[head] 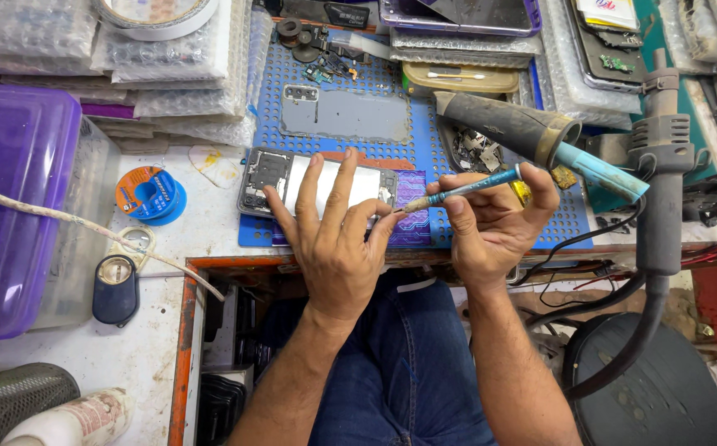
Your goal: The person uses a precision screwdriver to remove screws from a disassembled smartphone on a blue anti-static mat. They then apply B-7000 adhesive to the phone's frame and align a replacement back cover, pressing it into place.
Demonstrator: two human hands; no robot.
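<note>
Right hand (490,227) clenched in a pinch grip on a thin blue brush (461,192), bristles aimed left at the opened phone's (317,186) right end, long axis nearly level. Left hand (333,239) flat, fingers spread, pressing the phone down; no closed grip. Phone lying lengthwise left to right on a blue perforated mat (424,132). Beneath, a stained white worktop (127,347), crowded with bubble-wrapped parts (177,74), a solder spool (149,194), a hot-air handpiece (660,165).

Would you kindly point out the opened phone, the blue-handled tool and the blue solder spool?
opened phone (269,175), head view, on its exposed left end.
blue-handled tool (478,185), head view, on the middle of its shaft.
blue solder spool (149,193), head view, on its orange top face.
</note>
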